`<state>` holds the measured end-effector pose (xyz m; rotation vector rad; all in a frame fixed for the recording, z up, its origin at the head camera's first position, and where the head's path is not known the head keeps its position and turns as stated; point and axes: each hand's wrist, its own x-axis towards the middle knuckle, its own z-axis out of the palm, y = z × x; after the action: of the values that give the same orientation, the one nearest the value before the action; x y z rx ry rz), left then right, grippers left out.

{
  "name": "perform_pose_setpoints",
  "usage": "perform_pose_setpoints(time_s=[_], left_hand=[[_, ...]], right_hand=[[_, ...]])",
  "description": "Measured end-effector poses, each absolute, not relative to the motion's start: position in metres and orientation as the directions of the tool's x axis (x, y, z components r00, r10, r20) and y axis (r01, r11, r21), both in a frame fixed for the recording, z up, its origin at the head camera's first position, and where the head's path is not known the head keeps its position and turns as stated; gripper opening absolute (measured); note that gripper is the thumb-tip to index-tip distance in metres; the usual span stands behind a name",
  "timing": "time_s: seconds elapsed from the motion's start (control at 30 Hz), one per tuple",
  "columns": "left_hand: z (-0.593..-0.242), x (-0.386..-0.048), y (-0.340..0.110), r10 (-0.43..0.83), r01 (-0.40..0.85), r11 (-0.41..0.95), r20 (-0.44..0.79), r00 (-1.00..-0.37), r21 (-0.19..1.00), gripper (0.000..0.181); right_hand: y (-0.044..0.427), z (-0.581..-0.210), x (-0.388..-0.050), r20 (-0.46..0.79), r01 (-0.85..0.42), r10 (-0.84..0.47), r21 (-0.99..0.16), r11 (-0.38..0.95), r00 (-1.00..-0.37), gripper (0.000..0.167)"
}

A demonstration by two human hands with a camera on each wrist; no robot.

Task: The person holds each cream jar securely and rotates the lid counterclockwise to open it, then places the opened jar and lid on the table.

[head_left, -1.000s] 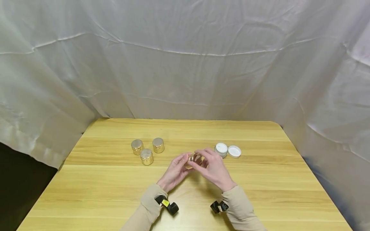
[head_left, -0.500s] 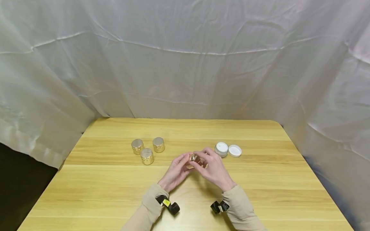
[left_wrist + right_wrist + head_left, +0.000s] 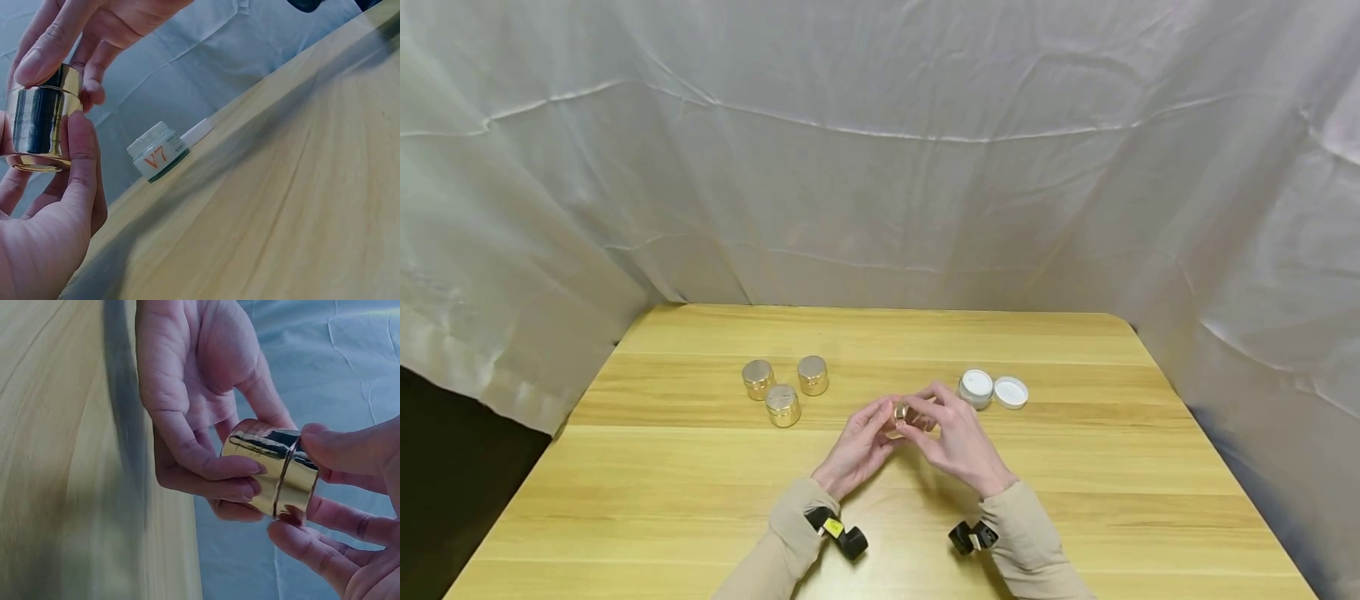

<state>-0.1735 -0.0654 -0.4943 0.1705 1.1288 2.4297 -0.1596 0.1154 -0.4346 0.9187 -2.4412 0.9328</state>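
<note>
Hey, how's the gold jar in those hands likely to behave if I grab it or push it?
The gold jar may be slippery, since its surface looks smooth and mirror-like. It's probably stiff: its sides show no dents under the grip. Being cylindrical, it would likely roll if laid sideways and pushed.

Wood-grain tbl [image 3: 1120,450]; creased gray curtain [image 3: 880,192] bhd & both sides.

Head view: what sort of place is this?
Probably an indoor recording booth: pale cloth hangs behind and beside the wood-grain table, and black wrist cameras are in view.
</note>
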Motion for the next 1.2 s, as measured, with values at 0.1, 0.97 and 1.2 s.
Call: perform_pose_setpoints(time_s=[0.1, 0.97, 1.2], left_hand=[[-0.4952, -0.1741, -0.0657, 0.449, -0.343, -0.569, -0.067, -0.891, 0.747, 0.018], [-0.4988, -0.1743, -0.0686, 0.518, -0.372, -0.548, -0.045, -0.854, 0.749, 0.018], [-0.5006, -0.1758, -0.0688, 0.504, -0.368, -0.553, -0.051, -0.862, 0.747, 0.019]], right_hand=[[0.1164, -0.4330, -0.1596, 0.525, -0.690, -0.457, -0.453, 0.564, -0.718, 0.036], [0.1133, -0.4324, -0.1578, 0.474, -0.570, -0.334, -0.545, 0.615, -0.815, 0.032], [0.1123, -0.4324, -0.1578, 0.457, -0.521, -0.282, -0.567, 0.638, -0.843, 0.035]])
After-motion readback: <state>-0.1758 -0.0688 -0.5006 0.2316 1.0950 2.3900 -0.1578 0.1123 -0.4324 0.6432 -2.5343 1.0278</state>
